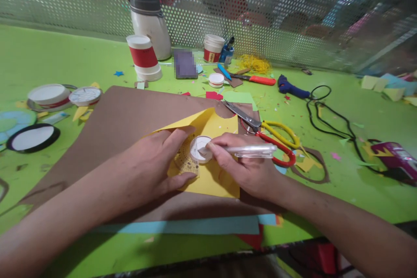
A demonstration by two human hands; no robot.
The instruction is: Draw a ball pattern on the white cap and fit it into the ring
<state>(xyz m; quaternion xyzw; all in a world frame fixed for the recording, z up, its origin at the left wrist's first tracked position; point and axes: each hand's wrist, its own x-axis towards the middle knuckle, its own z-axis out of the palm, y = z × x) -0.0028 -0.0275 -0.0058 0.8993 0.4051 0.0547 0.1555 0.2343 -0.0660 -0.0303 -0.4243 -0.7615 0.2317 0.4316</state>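
Note:
My right hand [234, 154] grips a clear-barrelled pen [254, 151], its tip at a small white disc [201, 145]. A see-through protractor [185, 163] overlaps the disc's left side. My left hand [169, 156] holds the protractor between thumb and fingers, against a sheet of yellow paper [224, 182]. That sheet has a curved notch in its top edge, and its upper left part is lifted. It lies on a large brown sheet [130, 108]. Scissors [250, 121] with yellow and red handles lie just beyond my right hand, blades partly apart.
Behind stand a pitcher [150, 26], a red-and-white paper cup [143, 58] and a small tub [213, 47]. A box cutter [260, 79] and a blue glue gun [293, 87] with a black cord lie right. Round lids [50, 95] are left. A perforated metal screen [260, 17] borders the green table.

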